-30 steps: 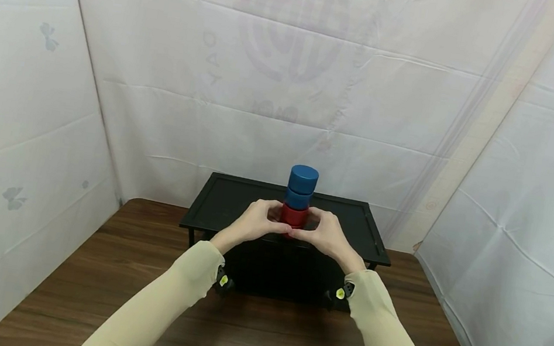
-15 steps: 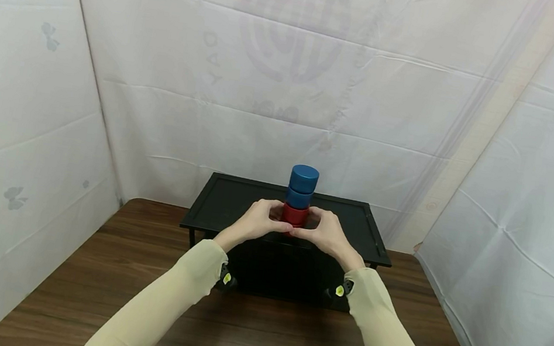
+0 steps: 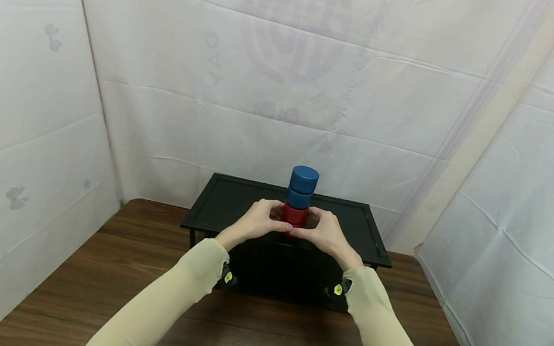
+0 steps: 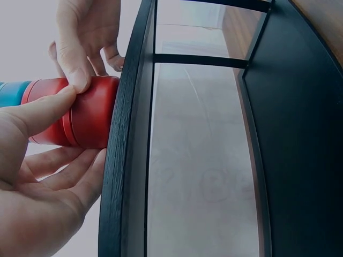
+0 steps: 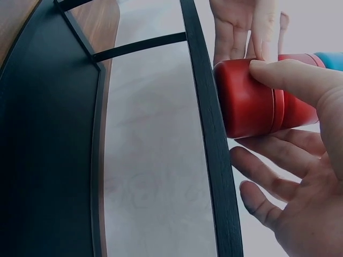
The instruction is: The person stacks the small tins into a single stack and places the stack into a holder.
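Observation:
A red cylinder (image 3: 294, 216) with a seam round it stands upright near the front edge of a black raised shelf (image 3: 345, 218). On top of it sits a blue cylinder (image 3: 304, 180), also with a seam. My left hand (image 3: 255, 222) holds the red cylinder from the left, its thumb in front and fingers curved round the side. From the right, my right hand (image 3: 327, 233) holds the same cylinder likewise. The thumbs meet in front, near the seam. In the wrist views the red cylinder's base touches the shelf top; some fingertips behind it are hidden.
The shelf stands on thin black legs on a brown wooden table (image 3: 253, 341). White sheeting (image 3: 244, 103) hangs behind and along both sides. Dark space lies under the shelf top.
Both hands stay around the red cylinder and the stack stays in place. Only the forearms and wrists shift very slightly.

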